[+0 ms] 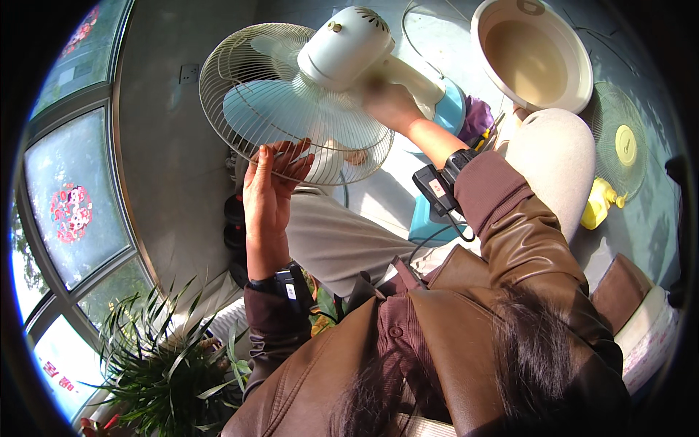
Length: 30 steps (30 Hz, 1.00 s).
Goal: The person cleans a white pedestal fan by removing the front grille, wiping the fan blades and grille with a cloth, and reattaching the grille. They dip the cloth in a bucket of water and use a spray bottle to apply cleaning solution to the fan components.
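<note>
Far to my right, just beyond my right knee (551, 164), a round cream bucket (574, 54) holds murky, tan-grey liquid (528, 65), its surface well below the rim. Nearer, on my right side, a small yellow bottle (598, 205) rests on the floor (648, 237); I cannot tell what it contains. Between the two lies a loose round grille (608, 138) with a cream centre disc (625, 144). The disc bears a dark mark too small to make out.

Small white labels mark the black device (437, 191) at my right wrist and the black band (293, 285) at my left; their print is too fine for me to read. On the window (80, 255) to the left, a round pink-and-red decal (71, 213) decorates one pane, and red lettering shows on a white panel (62, 371) nearer me, above the leafy plant (171, 364).

The fan (346, 51) is straight ahead, its pale blue blades (255, 109) facing left inside a wire cage and its neck running right toward a blue base (450, 109). My left hand (275, 175) is unclenched, fingers extended against the near part of the cage, thumb apart. My right hand (393, 109) is at the neck, behind the white motor housing; its fingers are blurred, so I cannot tell whether they grasp it
</note>
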Tool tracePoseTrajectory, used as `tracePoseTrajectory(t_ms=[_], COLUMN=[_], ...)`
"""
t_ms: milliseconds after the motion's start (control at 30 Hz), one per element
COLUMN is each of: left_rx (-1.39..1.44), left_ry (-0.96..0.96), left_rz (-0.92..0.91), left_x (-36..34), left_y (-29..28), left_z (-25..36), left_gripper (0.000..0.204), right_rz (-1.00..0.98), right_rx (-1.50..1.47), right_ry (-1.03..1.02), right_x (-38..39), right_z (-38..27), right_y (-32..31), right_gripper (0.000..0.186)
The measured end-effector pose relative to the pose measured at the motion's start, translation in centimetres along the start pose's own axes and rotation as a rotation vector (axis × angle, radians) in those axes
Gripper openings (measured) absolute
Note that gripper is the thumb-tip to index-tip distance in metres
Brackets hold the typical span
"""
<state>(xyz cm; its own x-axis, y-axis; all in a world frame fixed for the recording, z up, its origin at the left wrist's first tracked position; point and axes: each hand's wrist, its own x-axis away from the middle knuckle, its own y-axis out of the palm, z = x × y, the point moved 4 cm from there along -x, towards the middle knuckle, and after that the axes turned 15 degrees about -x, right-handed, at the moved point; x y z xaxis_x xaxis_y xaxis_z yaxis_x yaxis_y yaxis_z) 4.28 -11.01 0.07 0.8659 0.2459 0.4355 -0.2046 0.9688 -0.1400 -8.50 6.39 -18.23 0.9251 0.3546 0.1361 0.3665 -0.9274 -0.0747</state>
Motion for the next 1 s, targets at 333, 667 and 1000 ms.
tracePoseTrajectory(t_ms=[333,667,1000], left_rx=[0.014,0.005,-0.062], left_ry=[0.002,0.002,0.027], left_rz=[-0.03,-0.027,0.012], left_x=[-0.1,0.2,-0.5], left_y=[1.4,0.7,0.1], left_z=[-0.3,-0.1,-0.1], left_gripper=[0.038,0.038,0.039], right_rz=[0.163,0.216,-0.094], right_rx=[-0.072,-0.138,-0.175], right_ry=[-0.13,0.074,-0.006], right_x=[0.1,0.9,1.7], right_z=[-0.4,1.4,1.7], right_y=[0.0,-1.9,-0.3], right_gripper=[0.028,0.021,0.015])
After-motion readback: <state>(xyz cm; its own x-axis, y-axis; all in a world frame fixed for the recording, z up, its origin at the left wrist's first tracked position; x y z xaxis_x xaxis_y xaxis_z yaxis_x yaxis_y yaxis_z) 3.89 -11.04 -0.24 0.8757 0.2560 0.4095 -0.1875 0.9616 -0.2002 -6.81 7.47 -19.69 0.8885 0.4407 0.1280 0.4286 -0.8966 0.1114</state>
